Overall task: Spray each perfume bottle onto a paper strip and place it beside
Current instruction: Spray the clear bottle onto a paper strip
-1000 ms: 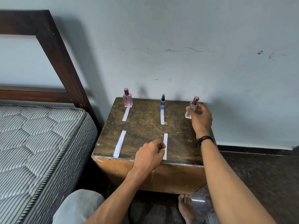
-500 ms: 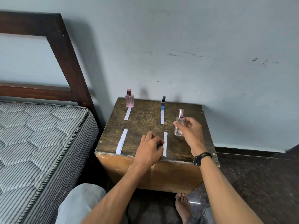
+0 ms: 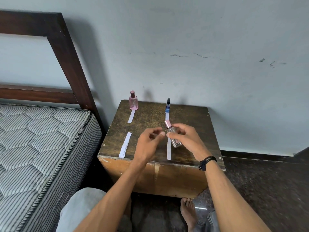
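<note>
The clear perfume bottle (image 3: 173,138) with the pink cap is up off the wooden table (image 3: 150,118), pinched between the thumb and curled fingers of the right hand (image 3: 185,138). It tilts with its cap toward 11 o'clock and its base toward 5, just above the far end of a white paper strip (image 3: 169,151) lying at the table's 5 o'clock. The left hand (image 3: 148,143) is at the bottle's 9 o'clock, raised off the table, with its fingers loosely half-curled and nothing in them; its fingertips come very near the right thumb (whether they touch the glass cannot be told). Both forearms reach in from 6 o'clock, and the right wrist wears a dark band (image 3: 207,162). At the table's 11 o'clock a pink bottle (image 3: 133,102) stands upright, and near 12 a slim blue bottle (image 3: 167,106), each with a strip in front.
</note>
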